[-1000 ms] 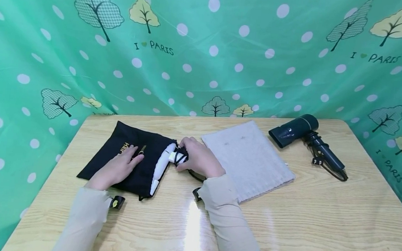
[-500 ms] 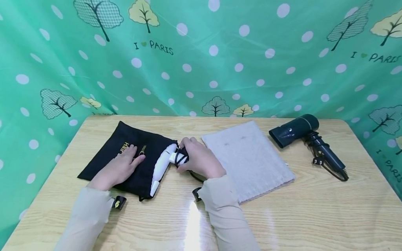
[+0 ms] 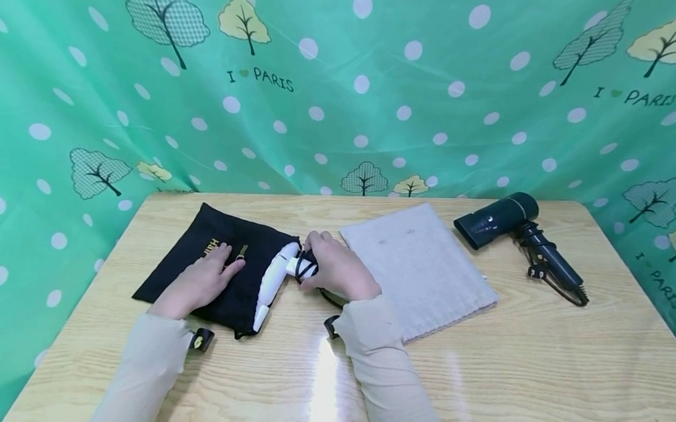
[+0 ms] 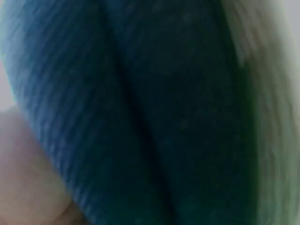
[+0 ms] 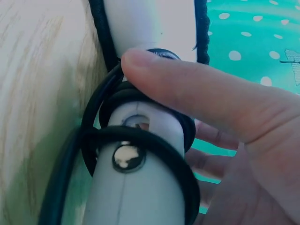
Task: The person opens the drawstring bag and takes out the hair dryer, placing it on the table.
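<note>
A black drawstring bag (image 3: 253, 234) with gold lettering lies at the left of the table, its mouth facing right. My left hand (image 3: 200, 284) rests on top of it, fingers fairly straight; dark cloth (image 4: 140, 112) fills most of the left wrist view. In the bag's mouth sits a white hair dryer (image 3: 275, 275), partly hidden by the cloth, with its handle sticking out to the right. My right hand (image 3: 338, 267) grips that handle. Close up in the right wrist view, the thumb presses over a black cord (image 5: 140, 136) coiled around the white handle (image 5: 140, 197).
Just right of my right hand lies a folded grey cloth (image 3: 423, 271). A dark green hair dryer (image 3: 495, 220), cord wrapped around its handle, lies at the table's back right. A green polka-dot curtain (image 3: 322, 104) hangs behind the wooden table (image 3: 540, 372).
</note>
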`<state>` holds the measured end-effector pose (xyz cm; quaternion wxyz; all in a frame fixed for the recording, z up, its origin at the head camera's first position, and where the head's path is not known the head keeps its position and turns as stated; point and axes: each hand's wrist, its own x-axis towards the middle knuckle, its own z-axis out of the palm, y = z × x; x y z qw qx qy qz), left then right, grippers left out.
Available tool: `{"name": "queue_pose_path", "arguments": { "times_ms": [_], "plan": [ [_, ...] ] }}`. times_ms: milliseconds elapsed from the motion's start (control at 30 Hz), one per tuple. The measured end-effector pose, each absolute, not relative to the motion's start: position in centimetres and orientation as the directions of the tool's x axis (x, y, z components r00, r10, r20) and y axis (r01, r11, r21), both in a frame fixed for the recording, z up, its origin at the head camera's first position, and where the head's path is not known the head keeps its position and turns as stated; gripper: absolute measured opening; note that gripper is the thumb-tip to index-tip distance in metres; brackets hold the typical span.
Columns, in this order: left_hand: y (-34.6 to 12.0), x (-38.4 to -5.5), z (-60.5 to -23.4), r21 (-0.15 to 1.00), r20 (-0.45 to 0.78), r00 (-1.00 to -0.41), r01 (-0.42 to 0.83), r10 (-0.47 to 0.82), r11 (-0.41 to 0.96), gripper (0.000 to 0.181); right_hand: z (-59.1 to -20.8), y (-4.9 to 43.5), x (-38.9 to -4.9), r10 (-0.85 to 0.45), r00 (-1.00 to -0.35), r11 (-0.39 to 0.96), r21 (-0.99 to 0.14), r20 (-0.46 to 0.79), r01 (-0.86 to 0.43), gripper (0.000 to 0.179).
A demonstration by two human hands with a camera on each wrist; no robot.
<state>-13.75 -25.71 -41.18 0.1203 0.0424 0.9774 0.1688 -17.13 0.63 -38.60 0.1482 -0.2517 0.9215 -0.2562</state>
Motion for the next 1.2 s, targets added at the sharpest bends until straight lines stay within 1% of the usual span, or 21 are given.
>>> {"name": "queue_pose_path", "arguments": {
  "times_ms": [100,267,367,467,600,767,867,1100,1200],
  "plan": [
    [-25.9,-13.9,-41.3,0.311,-0.145,-0.981,0.079,0.13,0.947,0.063,-38.8,0.5,-17.3,-0.55,-0.824,0.738,-0.541,-0.137,-0.402,0.06],
    [-25.8,-14.1,-41.3,0.289,0.043,-0.986,0.166,0.16,0.943,0.05,-38.8,0.7,-17.4,-0.57,-0.812,0.723,-0.544,-0.123,-0.425,0.058],
    [-25.8,-14.2,-41.3,0.3,0.093,-0.976,0.215,0.195,0.929,0.047,-38.8,0.9,-17.5,-0.58,-0.806,0.711,-0.554,-0.115,-0.433,0.057],
    [-26.0,-14.3,-41.5,0.322,0.108,-0.961,0.277,0.255,0.906,0.048,-38.9,1.0,-17.6,-0.592,-0.798,0.699,-0.565,-0.112,-0.439,0.056],
    [-26.2,-14.4,-42.0,0.362,0.08,-0.949,0.312,0.305,0.878,0.049,-39.0,1.0,-17.8,-0.611,-0.783,0.68,-0.583,-0.115,-0.445,0.055],
    [-26.4,-14.4,-42.6,0.39,-0.027,-0.951,0.274,0.308,0.879,0.049,-39.4,1.1,-18.0,-0.631,-0.765,0.673,-0.583,-0.13,-0.456,0.063],
    [-26.3,-14.3,-42.7,0.369,-0.059,-0.954,0.254,0.295,0.894,0.049,-39.5,1.1,-18.1,-0.632,-0.76,0.675,-0.588,-0.15,-0.446,0.068],
    [-25.5,-14.1,-42.6,0.303,-0.098,-0.973,0.171,0.209,0.938,0.05,-39.4,1.5,-18.0,-0.642,-0.751,0.662,-0.606,-0.154,-0.441,0.063],
    [-25.3,-14.2,-42.6,0.297,-0.112,-0.976,0.146,0.186,0.944,0.052,-39.2,1.8,-17.8,-0.636,-0.753,0.67,-0.604,-0.167,-0.432,0.063]
  ]
}}
